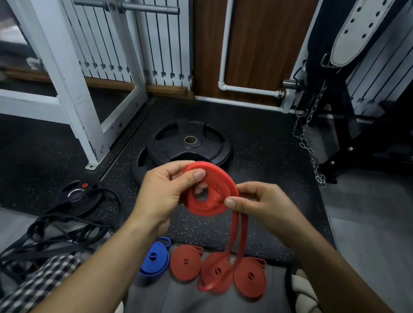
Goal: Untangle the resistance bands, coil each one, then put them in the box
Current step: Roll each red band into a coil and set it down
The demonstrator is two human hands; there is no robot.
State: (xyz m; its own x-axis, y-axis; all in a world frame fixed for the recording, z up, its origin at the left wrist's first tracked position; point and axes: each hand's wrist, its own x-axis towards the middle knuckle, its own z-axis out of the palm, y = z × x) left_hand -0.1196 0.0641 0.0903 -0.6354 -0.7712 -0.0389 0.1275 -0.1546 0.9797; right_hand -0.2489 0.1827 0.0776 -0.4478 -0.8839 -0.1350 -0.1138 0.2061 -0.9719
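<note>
A half-wound red resistance band sits as a flat coil in mid-air over the mat. My left hand pinches the coil at its left side, thumb on top. My right hand grips the band at the coil's right edge, where the loose tail hangs down to the floor. Below lie a coiled blue band and three coiled red bands in a row. A tangle of black bands lies at the lower left. No box is visible.
Stacked black weight plates rest on the speckled mat beyond my hands, and a small plate lies at left. A white rack frame stands at left, a black bench with hanging chain at right.
</note>
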